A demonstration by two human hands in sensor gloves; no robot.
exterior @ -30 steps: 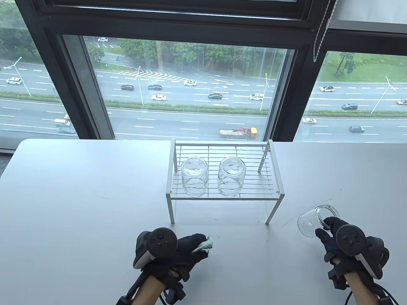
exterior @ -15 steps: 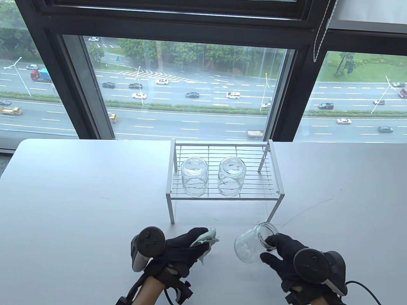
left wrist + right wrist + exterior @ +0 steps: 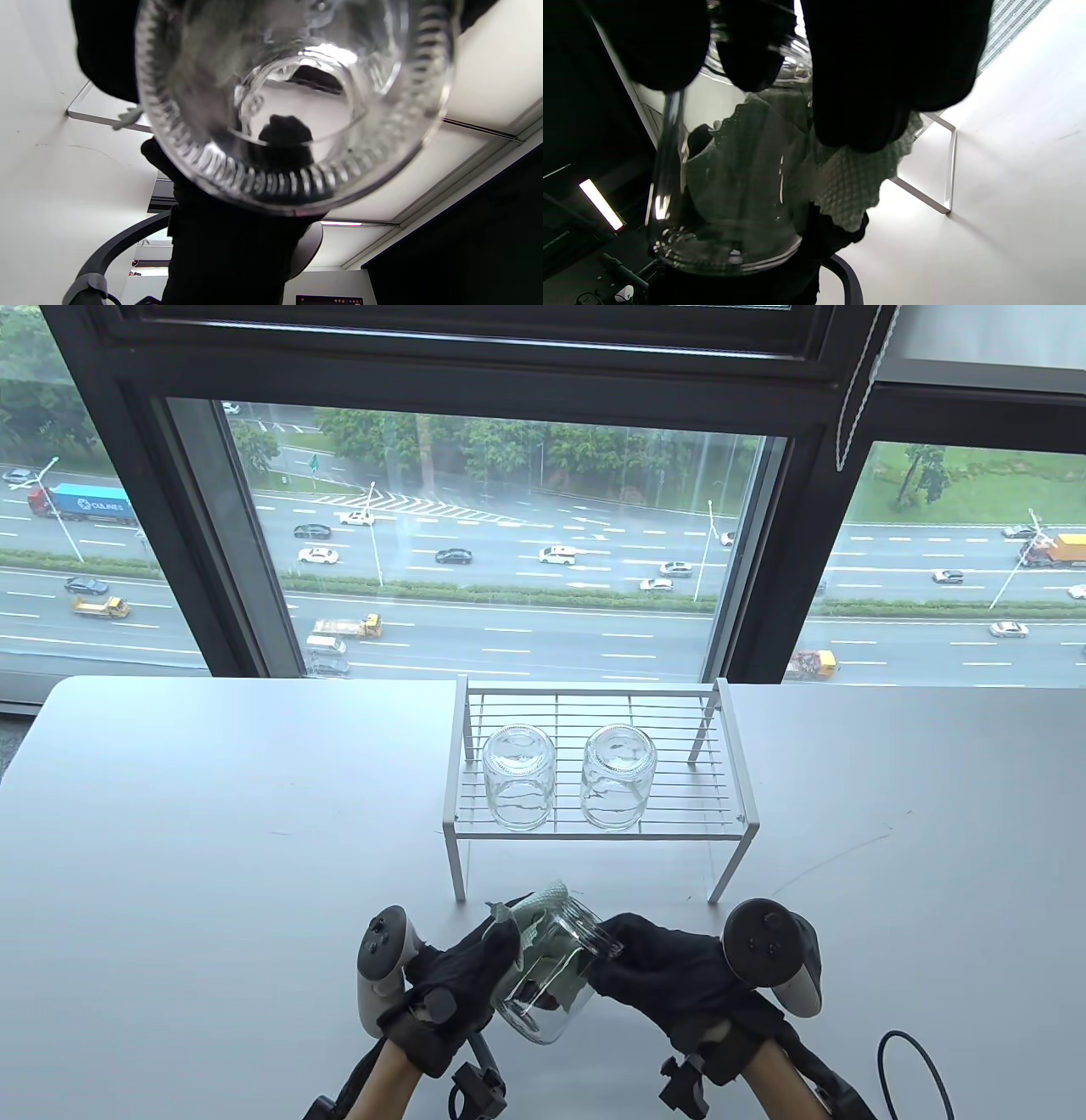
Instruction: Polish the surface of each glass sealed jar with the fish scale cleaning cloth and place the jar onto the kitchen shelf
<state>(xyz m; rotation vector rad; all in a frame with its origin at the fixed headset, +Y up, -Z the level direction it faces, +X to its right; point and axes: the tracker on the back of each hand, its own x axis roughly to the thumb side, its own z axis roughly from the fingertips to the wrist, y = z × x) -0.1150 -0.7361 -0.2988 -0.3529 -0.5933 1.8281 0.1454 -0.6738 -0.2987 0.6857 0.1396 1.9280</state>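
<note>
A clear glass jar (image 3: pixel 556 976) is held tilted above the table's front edge, mouth toward the shelf. My right hand (image 3: pixel 657 976) grips it at the mouth, fingers over the rim (image 3: pixel 857 84). My left hand (image 3: pixel 471 971) holds the pale green fish scale cloth (image 3: pixel 534 912) against the jar's left side; the cloth (image 3: pixel 848 182) shows through the glass. The jar's ribbed base (image 3: pixel 292 127) fills the left wrist view. Two more jars (image 3: pixel 517 780) (image 3: pixel 618 776) stand upside down on the white wire shelf (image 3: pixel 738 780).
The grey table (image 3: pixel 212 831) runs back to a large window (image 3: pixel 509 517). The shelf's right part (image 3: pixel 687 789) holds no jar. A black cable (image 3: pixel 908 1060) lies at the front right.
My right hand carried the jar from the right side leftward to the front centre. My left hand lifted the cloth and brought it against the jar's side.
</note>
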